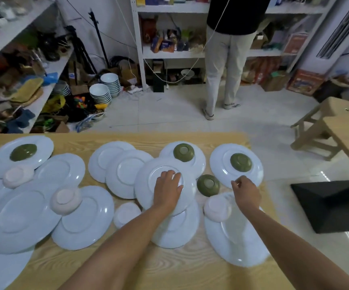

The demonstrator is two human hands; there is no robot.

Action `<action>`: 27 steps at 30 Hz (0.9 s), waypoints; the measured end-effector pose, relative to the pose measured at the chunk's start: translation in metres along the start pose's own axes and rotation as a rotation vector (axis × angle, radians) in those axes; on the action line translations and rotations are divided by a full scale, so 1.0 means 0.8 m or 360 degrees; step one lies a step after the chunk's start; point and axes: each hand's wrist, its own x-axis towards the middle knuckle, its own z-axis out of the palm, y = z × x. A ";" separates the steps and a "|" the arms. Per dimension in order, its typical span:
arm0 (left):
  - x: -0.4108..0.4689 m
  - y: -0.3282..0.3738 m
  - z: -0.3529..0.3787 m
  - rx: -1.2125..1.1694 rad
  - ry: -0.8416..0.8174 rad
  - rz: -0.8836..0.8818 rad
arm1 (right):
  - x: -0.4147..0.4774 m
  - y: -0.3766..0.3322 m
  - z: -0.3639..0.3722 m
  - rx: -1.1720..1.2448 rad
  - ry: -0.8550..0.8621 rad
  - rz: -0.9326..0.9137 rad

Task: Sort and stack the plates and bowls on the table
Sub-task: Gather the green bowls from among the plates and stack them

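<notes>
A pale wood-grain table (127,268) fills the lower half of the frame, strewn with round, glossy white plates lying upside down, each showing a raised circular foot ring, and many overlapping. The left hand (168,189) lies flat on the centre plate (146,185), its grip wide, with fingers fairly straight across the foot ring. The right hand (245,192), right of centre, is at the near rim of the right plate (221,162). Its grip is narrow, with fingers curled and thumb and forefinger close together, and I cannot tell whether they hold the rim. A smooth, domed olive bowl (241,165) sits upturned on that plate. A second olive bowl (208,185) sits between the two hands, and a third olive bowl (183,152) rests on a plate above the centre one. A matte pink bowl (217,208), also upturned, lies just below the right hand on a large plate (236,243) at lower right. Another pink bowl (65,200) sits among the plates at left
</notes>
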 end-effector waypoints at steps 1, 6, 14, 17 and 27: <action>0.007 0.018 0.007 0.0033 0.0000 0.0015 | 0.017 0.011 -0.006 -0.0043 -0.0012 -0.0051; 0.043 0.091 0.038 0.0208 -0.0109 0.0157 | 0.092 0.049 -0.028 -0.0553 -0.0136 -0.0437; 0.077 0.140 0.071 0.0463 -0.0364 0.0247 | 0.165 0.052 -0.022 -0.0765 -0.0532 -0.0859; 0.078 0.143 0.076 0.0473 -0.0434 0.0188 | 0.174 0.052 -0.011 -0.0735 -0.0618 -0.0877; 0.089 0.146 0.070 0.0724 -0.0596 0.0290 | 0.175 0.056 -0.002 -0.0762 -0.0338 -0.1038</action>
